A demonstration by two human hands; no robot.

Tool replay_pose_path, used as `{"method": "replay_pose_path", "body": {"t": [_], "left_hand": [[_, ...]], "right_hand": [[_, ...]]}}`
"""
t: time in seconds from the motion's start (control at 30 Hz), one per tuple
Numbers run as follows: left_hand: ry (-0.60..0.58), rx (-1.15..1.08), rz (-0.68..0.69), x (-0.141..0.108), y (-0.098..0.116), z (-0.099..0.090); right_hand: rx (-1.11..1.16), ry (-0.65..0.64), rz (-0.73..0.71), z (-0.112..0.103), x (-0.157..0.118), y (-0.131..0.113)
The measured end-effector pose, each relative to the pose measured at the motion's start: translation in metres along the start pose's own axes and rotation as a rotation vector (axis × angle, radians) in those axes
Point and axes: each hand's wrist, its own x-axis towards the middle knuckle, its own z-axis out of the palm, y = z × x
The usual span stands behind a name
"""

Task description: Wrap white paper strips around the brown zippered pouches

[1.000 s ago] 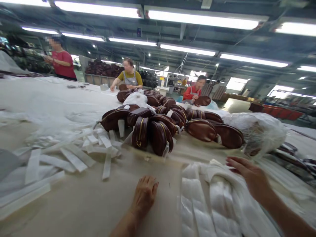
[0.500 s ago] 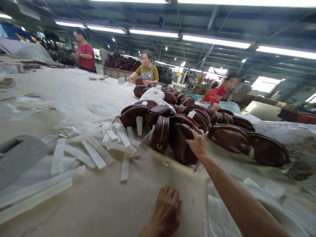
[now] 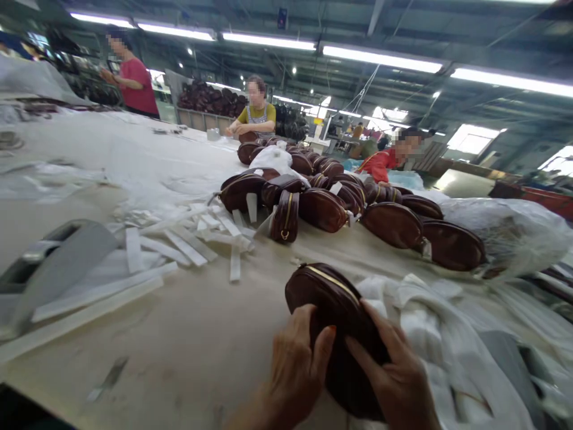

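A dark brown zippered bag (image 3: 340,334) stands on edge near the front of the table, its gold zipper facing up and away. My left hand (image 3: 298,352) grips its left side, thumb against the brown face. On its right side lies my right hand (image 3: 391,364), with the fingers bent around the edge and the thumb on the face. Both hands are closed on this one bag. Beyond it sits a row of similar brown bags (image 3: 322,209), one of them a narrow bag (image 3: 285,216) showing its zipper end.
White paper strips (image 3: 183,246) are scattered at left beside a grey tape dispenser (image 3: 58,269). White wrapping material (image 3: 430,322) lies at right, with a clear plastic bag (image 3: 514,233) behind. Co-workers stand across the table, one in a red sleeve (image 3: 378,164).
My right hand has drawn a brown bag out of the row toward me. My left hand has left the tabletop and now holds the bag too. The view has shifted slightly.
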Motion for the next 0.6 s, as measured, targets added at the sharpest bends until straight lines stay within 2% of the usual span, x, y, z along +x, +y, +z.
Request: {"method": "replay_pose_path", "body": {"t": [0.07, 0.13, 0.2, 0.23, 0.27, 0.3, 0.37, 0.43, 0.53, 0.6], "left_hand": [[-0.118, 0.002, -0.133, -0.005, 0.007, -0.013], [-0.273, 0.006, -0.178, 0.004, 0.01, -0.034], [-0.506, -0.058, -0.128, 0.02, 0.012, -0.056], [-0.622, -0.09, -0.084, 0.028, 0.013, -0.065], [-0.706, -0.078, -0.043, 0.035, 0.014, -0.072], [-0.739, -0.032, -0.006, 0.039, 0.016, -0.077], [-0.658, 0.124, 0.077, 0.037, 0.018, -0.08], [-0.458, 0.262, 0.243, 0.025, 0.017, -0.079], [-0.204, 0.415, 0.579, -0.002, 0.01, -0.078], [-0.115, 0.546, 0.721, -0.016, 0.005, -0.077]], "right_hand": [[0.164, -0.131, 0.023, 0.002, -0.021, -0.02], [0.382, -0.296, 0.038, -0.001, -0.031, -0.035], [0.529, -0.427, -0.002, -0.008, -0.03, -0.045], [0.531, -0.459, -0.064, -0.011, -0.026, -0.047], [0.479, -0.449, -0.149, -0.014, -0.022, -0.048], [0.386, -0.401, -0.247, -0.016, -0.018, -0.047], [0.155, -0.259, -0.428, -0.017, -0.01, -0.043], [0.002, -0.163, -0.528, -0.016, -0.006, -0.037], [-0.03, -0.12, -0.56, -0.009, -0.007, -0.027], [-0.018, -0.112, -0.577, -0.003, -0.01, -0.023]]}}
